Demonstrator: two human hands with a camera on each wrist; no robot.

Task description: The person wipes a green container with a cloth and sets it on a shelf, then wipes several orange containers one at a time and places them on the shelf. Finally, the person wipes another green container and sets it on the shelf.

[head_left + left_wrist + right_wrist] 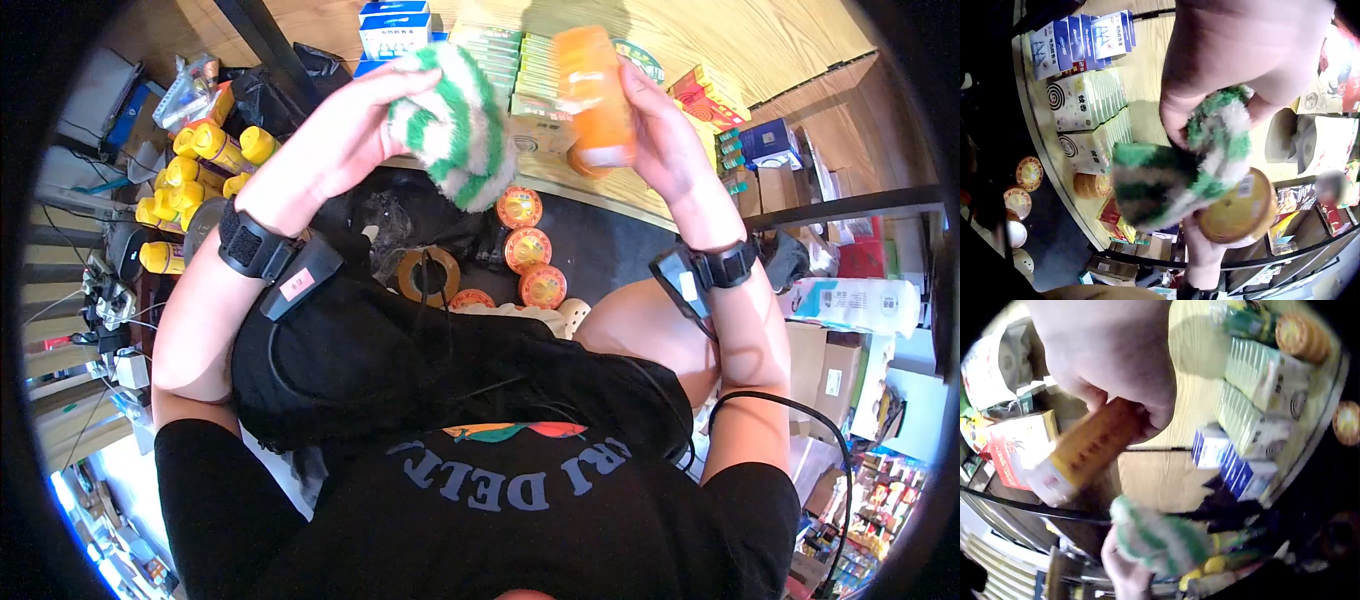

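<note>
My left hand (350, 125) grips a fuzzy green-and-white striped cloth (455, 125), bunched under the fingers with its loose part hanging down. Opposite it, my right hand (668, 140) holds an orange cylindrical canister (595, 95), blurred in the head view. The canister (1094, 447) shows dark lettering and a pale end band in the right wrist view. Its round yellow end (1239, 209) with a small label faces the left wrist camera, and the cloth (1179, 169) overlaps it there. Both hands are raised over the table's near edge, with a gap between cloth and canister in the head view.
On the wooden table (670, 30) stand rows of green-and-white boxes with spiral prints (1072, 103), blue-and-white boxes (395, 32) and red-yellow boxes (708, 95). Round orange tins (527, 250) lie below the edge. Yellow bottles (185, 185) crowd the left side.
</note>
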